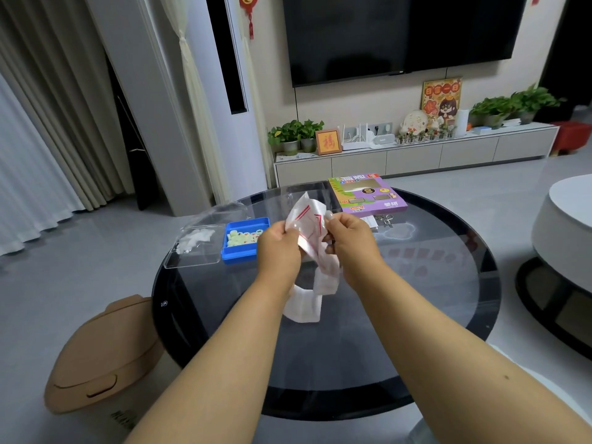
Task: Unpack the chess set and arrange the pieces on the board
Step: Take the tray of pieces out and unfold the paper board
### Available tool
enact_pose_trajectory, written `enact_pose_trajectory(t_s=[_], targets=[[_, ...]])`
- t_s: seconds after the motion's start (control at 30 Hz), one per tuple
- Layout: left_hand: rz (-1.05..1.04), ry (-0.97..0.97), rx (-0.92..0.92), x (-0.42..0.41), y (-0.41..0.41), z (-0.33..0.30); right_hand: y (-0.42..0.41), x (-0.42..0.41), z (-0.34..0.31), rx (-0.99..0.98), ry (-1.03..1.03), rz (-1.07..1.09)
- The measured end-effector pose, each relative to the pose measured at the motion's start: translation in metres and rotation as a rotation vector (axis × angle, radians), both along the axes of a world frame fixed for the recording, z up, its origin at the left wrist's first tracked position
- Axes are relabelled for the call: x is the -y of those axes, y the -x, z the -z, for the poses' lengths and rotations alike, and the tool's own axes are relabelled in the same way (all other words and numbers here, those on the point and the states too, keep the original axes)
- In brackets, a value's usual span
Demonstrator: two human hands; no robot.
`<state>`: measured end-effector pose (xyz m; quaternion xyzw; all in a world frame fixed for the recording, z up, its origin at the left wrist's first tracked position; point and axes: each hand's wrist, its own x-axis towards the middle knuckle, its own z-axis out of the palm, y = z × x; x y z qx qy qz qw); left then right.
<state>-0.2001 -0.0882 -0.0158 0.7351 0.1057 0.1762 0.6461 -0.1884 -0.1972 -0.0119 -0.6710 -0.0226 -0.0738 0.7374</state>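
Both hands hold a folded white sheet with red lines, the chess board sheet (312,225), above the round dark glass table (432,315). My left hand (278,248) grips its left edge and my right hand (349,241) pinches its right edge. The lower part of the sheet hangs in folds down to the table top. To the left stands a blue tray (240,251) holding several pale green round pieces (243,237) with red and dark marks. Its clear plastic lid (198,241) lies beside it.
A purple game box (368,195) lies at the table's far side, with small metal rings (386,219) in front of it. A tan bin (102,354) stands on the floor at the left. Another round table (563,238) is at the right.
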Motion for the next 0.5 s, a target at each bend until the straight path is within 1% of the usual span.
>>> enact_pose_trajectory(t_s=[0.07, 0.13, 0.17, 0.27, 0.37, 0.43, 0.5], targets=[[-0.115, 0.041, 0.027, -0.009, -0.003, -0.002, -0.007, 0.006, 0.000, -0.042, 0.011, 0.042], [-0.217, 0.014, 0.064, -0.020, -0.006, -0.005, -0.015, 0.013, 0.000, -0.066, 0.066, 0.114], [-0.233, -0.016, 0.079, -0.025, -0.008, -0.007, -0.018, 0.015, -0.001, -0.065, 0.118, 0.157], [-0.267, -0.234, 0.091, -0.032, -0.010, -0.015, -0.020, 0.014, -0.006, -0.010, 0.316, 0.273], [-0.285, -0.423, 0.156, -0.036, -0.011, -0.017, -0.019, 0.010, -0.011, 0.077, 0.415, 0.347], [-0.266, -0.489, 0.183, -0.039, -0.011, -0.018, -0.021, 0.009, -0.012, 0.117, 0.437, 0.370], [-0.233, -0.500, 0.146, -0.042, -0.011, -0.018, -0.022, 0.010, -0.013, 0.149, 0.445, 0.389]])
